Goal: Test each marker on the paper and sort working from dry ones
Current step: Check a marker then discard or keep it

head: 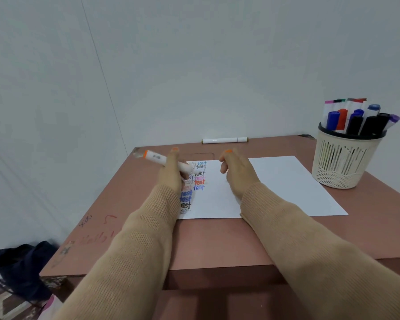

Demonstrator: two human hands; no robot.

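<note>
My left hand (171, 172) grips a white marker (158, 159) with an orange band, held slantwise above the left edge of the white paper (286, 188). The marker's left end pokes out past my fingers over the table's far left corner. On its left part the paper carries two columns of the word "test" (198, 181) in blue, black, red and pink. My right hand (237, 172) hovers over the middle of the paper, just right of the marker. Its fingers are loosely curled and I see nothing in them. A cream basket (343, 162) full of capped markers stands at the right.
One white marker (225, 140) lies alone along the far edge of the pink-brown table (217, 241), against the wall. Scribbles mark the table's left side. A dark bag (21, 266) sits on the floor at the lower left.
</note>
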